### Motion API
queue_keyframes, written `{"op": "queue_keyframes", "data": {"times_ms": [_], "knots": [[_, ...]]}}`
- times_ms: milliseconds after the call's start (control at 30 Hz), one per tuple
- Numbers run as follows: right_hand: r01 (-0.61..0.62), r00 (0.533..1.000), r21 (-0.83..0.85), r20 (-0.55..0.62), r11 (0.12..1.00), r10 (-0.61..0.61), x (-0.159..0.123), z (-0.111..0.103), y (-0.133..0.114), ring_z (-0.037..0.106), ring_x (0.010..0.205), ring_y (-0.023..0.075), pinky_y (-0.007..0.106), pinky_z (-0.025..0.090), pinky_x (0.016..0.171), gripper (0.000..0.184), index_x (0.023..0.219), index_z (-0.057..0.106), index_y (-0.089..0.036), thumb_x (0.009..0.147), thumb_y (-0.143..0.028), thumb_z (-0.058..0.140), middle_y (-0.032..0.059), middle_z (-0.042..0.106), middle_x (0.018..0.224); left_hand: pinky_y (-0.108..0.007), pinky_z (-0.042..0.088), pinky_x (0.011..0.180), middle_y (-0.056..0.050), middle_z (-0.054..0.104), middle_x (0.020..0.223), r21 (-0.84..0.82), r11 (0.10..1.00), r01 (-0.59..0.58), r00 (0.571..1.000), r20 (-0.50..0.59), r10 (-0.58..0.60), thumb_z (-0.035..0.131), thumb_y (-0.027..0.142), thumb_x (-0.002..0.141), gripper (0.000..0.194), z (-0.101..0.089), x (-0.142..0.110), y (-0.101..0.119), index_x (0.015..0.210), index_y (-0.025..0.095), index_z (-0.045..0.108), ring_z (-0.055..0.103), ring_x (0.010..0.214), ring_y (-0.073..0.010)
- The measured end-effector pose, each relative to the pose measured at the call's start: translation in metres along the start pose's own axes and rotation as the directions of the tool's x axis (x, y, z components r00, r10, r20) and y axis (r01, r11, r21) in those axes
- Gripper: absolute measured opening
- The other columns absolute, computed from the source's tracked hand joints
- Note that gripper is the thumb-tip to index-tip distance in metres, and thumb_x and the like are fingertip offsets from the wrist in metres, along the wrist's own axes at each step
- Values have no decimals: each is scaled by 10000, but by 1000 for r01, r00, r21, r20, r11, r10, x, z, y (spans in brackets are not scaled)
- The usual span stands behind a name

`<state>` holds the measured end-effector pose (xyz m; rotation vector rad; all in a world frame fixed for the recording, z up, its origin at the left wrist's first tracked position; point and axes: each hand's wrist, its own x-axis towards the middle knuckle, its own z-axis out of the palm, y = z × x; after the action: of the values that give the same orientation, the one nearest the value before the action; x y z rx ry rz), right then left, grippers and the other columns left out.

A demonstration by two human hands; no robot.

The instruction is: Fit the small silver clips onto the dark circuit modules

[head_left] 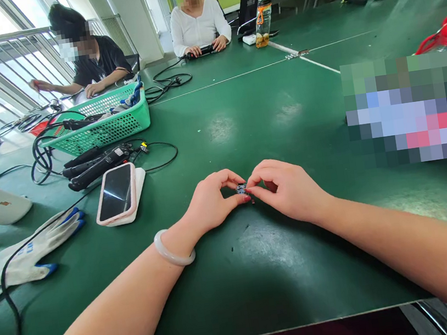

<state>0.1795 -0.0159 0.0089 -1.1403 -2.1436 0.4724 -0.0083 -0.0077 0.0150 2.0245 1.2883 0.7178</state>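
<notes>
Over the middle of the green table, my left hand and my right hand meet fingertip to fingertip. Between them is a small bluish-grey piece with a patterned surface, too small for me to name. The thumb and fingers of my left hand pinch it from the left. From the right, my right thumb and index finger close at its edge, and they partly cover it. A tiny red bit shows just under the fingertips. My left wrist wears a pale bangle.
Left of my hands lie a phone on a white box, black corded tools, and white-and-blue gloves. Behind them stands a green basket with tools and cables. Two people sit across the table near a bottle. A blurred patch covers the right side.
</notes>
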Motion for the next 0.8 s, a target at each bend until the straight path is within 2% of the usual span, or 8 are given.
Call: {"op": "queue_keyframes", "data": {"times_ms": [133,267,433,533,800], "knots": [[6,1000,7,4,1000,-6,-1,-1,0,561,690,129,266,433,628,147,797,675,-212,848,-253,544,27,647,864,-311,466,832,1,683,861,-54,998,-19,1000,19,20,741,319,673,251,0,0,1,872,209,633,633,852,-163],[-9,1000,-3,6,1000,9,-1,-4,3,571,700,132,268,440,643,163,802,694,-219,852,-249,543,23,653,851,-319,462,839,3,683,864,-5,1000,0,999,-36,0,729,308,683,227,0,1,-1,871,217,638,628,867,-167],[-45,974,-76,219,996,61,-1,-6,11,573,706,123,266,440,668,89,817,689,-225,814,-247,602,-1,642,879,-321,466,826,6,690,869,49,996,79,991,-115,-73,715,278,686,211,-1,3,-7,873,222,637,631,865,-168],[-33,949,-106,309,994,65,-1,-5,13,580,728,124,267,440,683,130,886,688,-240,822,-212,578,-1,632,933,-325,468,831,3,691,884,49,994,93,988,-127,-87,712,281,688,216,-1,4,-9,880,220,635,633,871,-168],[-33,937,-156,338,987,85,3,0,15,563,692,121,261,418,646,150,752,658,-226,853,-243,548,-5,597,856,-327,470,827,3,695,873,57,993,101,989,-111,-94,712,287,686,211,-1,5,-8,873,226,637,638,872,-173]]}}
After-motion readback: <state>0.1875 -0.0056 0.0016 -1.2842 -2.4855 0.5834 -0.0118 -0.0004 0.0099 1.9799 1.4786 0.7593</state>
